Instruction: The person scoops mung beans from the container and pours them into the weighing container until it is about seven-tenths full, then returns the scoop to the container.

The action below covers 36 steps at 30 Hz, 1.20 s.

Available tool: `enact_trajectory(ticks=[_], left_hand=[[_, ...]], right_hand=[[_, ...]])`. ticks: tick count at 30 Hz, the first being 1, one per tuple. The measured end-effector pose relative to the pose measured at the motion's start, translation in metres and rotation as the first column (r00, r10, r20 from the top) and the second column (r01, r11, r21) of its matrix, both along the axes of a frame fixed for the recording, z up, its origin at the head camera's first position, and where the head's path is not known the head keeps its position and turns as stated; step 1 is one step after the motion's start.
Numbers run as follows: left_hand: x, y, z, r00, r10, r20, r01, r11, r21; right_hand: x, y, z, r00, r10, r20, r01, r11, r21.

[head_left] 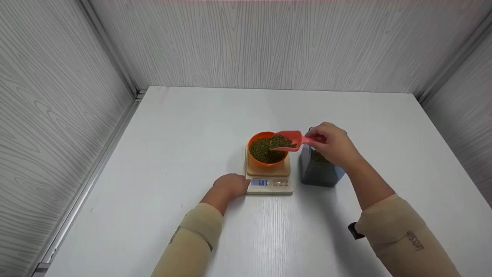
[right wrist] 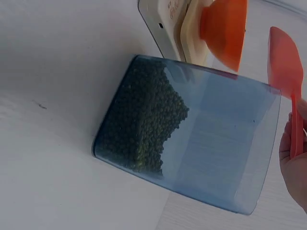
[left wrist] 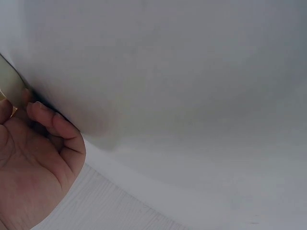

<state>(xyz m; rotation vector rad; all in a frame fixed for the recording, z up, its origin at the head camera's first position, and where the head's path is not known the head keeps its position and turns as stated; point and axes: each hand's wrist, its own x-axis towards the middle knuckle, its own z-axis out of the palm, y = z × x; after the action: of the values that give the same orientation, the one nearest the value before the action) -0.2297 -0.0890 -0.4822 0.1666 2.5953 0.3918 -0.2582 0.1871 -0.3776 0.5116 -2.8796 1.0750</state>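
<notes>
My right hand (head_left: pixel 332 142) grips the handle of a red scoop (head_left: pixel 295 135). The scoop carries small green beans and reaches over the right rim of an orange bowl (head_left: pixel 267 165) heaped with the same beans. Under the bowl is a white and beige kitchen scale (head_left: pixel 269 191) with lit digits on its display. At the scale's left edge, my left hand (head_left: pixel 231 185) holds on with thumb and curled fingers; the left wrist view shows the palm (left wrist: pixel 29 167) turned to the camera. Just below my right hand stands a clear bluish container (right wrist: pixel 216 139), partly filled with beans.
The white table (head_left: pixel 184 127) spreads around the scale and container. Pale wood-grain panels rise behind (head_left: pixel 246 42) it and on both sides. A small dark object (head_left: pixel 356 231) shows beside my right sleeve.
</notes>
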Motion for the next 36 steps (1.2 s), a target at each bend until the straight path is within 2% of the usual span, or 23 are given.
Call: enact_trajectory(ticks=[4,14,20,27,36], left_hand=[[0.0,0.0,0.0,1.0,0.008,0.004,-0.008,1.0,0.0],[0.0,0.0,-0.002,1.0,0.017,0.016,-0.017,1.0,0.012],[0.0,0.0,-0.002,1.0,0.017,0.011,-0.017,1.0,0.016],[0.001,0.0,0.001,0.999,-0.027,-0.02,0.027,1.0,-0.007],[0.002,0.001,0.001,1.0,-0.021,-0.019,0.021,1.0,-0.001]], right_hand=[[-0.001,-0.01,-0.003,0.999,0.01,-0.031,-0.009,0.999,0.031],[-0.001,-0.02,-0.006,1.0,-0.004,-0.02,0.006,0.998,0.061],[-0.001,-0.018,-0.007,0.999,0.023,-0.024,-0.021,0.997,0.077],[-0.001,-0.01,-0.006,0.989,0.075,-0.126,-0.063,0.993,0.096],[-0.002,-0.002,0.001,0.99,0.063,-0.127,-0.046,0.99,0.136]])
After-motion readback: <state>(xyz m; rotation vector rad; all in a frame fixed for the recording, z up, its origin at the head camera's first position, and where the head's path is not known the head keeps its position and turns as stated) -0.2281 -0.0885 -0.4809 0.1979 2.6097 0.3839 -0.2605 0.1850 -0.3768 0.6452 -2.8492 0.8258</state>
